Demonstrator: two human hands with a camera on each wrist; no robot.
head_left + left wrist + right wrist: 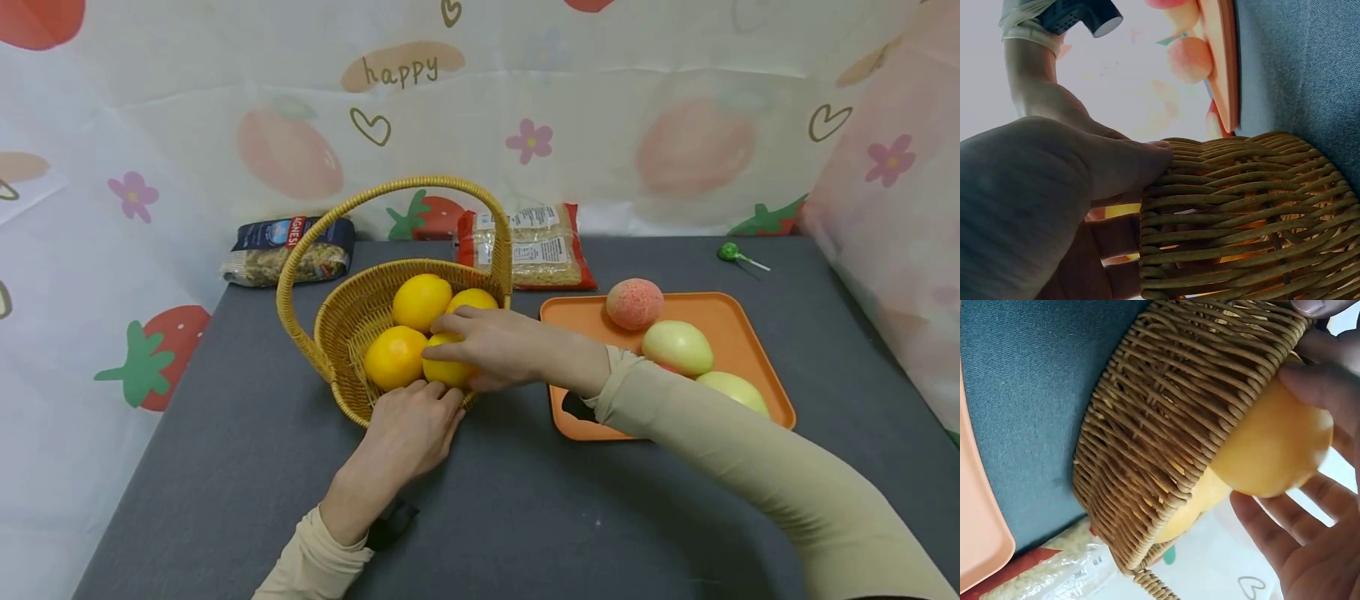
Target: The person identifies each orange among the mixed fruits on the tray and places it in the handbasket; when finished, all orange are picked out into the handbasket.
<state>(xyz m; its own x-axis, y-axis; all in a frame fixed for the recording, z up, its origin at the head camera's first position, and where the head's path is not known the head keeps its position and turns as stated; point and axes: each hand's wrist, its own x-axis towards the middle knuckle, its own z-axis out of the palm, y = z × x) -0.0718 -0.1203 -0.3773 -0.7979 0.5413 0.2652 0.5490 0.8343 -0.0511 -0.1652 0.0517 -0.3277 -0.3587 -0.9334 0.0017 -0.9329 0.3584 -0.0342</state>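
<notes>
A wicker basket (352, 312) with a tall arched handle (420, 182) stands left of centre in the head view, holding several yellow fruits (422, 302). At the basket's near rim, my left hand (408, 429) grips the woven edge; its thumb lies outside the wall and its fingers inside in the left wrist view. From the right, my right hand (502, 346) reaches over the rim. It holds a round, smooth yellow fruit (1275, 440), thumb on one side and fingers on the other, right at the basket's rim. Part of that fruit is hidden behind the wicker.
To the right, an orange tray (570, 317) bears a pink peach-like fruit (634, 304) and pale green fruits (677, 347), partly under my right forearm. Behind the basket lie a dark pasta bag (288, 250) and a red-edged clear bag (536, 246). A green lollipop (727, 251) lies at the back right.
</notes>
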